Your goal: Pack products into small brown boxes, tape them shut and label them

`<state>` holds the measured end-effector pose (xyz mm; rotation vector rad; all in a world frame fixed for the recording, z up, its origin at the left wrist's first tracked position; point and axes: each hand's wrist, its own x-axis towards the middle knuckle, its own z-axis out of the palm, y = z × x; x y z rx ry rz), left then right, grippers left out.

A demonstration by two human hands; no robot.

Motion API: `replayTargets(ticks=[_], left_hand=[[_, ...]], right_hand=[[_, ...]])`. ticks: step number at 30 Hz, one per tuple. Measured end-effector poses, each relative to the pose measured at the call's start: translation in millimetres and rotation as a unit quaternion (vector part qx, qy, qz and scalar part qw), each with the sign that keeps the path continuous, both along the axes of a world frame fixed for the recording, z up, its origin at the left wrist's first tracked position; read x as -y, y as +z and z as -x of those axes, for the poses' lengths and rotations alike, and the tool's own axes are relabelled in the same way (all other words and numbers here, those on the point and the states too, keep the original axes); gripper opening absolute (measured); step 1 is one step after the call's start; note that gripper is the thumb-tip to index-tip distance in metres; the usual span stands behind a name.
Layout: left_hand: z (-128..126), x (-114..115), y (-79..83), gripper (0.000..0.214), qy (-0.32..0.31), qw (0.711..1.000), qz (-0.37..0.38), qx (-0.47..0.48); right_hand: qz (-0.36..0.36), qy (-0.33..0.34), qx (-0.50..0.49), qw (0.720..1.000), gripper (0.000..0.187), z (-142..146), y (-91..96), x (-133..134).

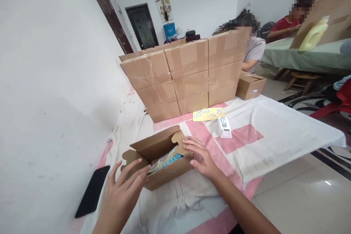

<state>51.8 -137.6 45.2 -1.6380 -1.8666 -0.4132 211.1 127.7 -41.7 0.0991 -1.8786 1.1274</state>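
An open cardboard box (pixel 170 176) stands on the cloth-covered table, its lid and end flaps up. Inside lies a packet (pixel 167 160) with blue, white and yellow print, partly hidden by the box walls. At the box's left end is my left hand (pixel 127 182), fingers spread, the fingertips at the flap and near corner. My right hand (pixel 200 155) rests at the right end with its fingers extended over the right flap (pixel 179 143). Neither hand is wrapped around anything.
A wall of stacked, taped cardboard boxes (pixel 189 76) stands behind. Before it lie a yellow sheet (pixel 208 114) with small labels and a white device (pixel 225 128). A black phone (pixel 93 190) lies left by the wall. A closed box (pixel 250 85) and a person (pixel 255 49) are beyond.
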Motion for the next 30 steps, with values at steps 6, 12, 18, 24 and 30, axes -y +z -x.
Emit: replayTargets(ticks=[6, 12, 18, 24, 30], left_hand=[[-20.7, -2.3, -19.8, 0.046, 0.072, 0.979, -0.079, 0.171], [-17.0, -10.5, -27.4, 0.052, 0.143, 0.906, -0.092, 0.387], [10.0, -18.4, -31.1, 0.054, 0.106, 0.96, -0.055, 0.252], [5.5, -20.4, -21.3, 0.046, 0.104, 0.97, 0.092, 0.199], [-6.9, -43.5, -16.7, 0.062, 0.148, 0.978, 0.117, 0.092]], right_hand=[[0.029, -0.051, 0.029, 0.998, 0.026, 5.5, 5.6, 10.8], [0.117, -0.064, 0.116, 0.984, 0.079, 8.7, 26.1, 17.8], [0.064, -0.016, 0.084, 0.994, 0.077, 31.9, 48.3, -3.1], [-0.057, 0.015, 0.085, 0.995, 0.034, 25.6, 48.8, -14.1], [0.064, -0.281, 0.156, 0.945, 0.033, -52.5, 29.2, -99.9]])
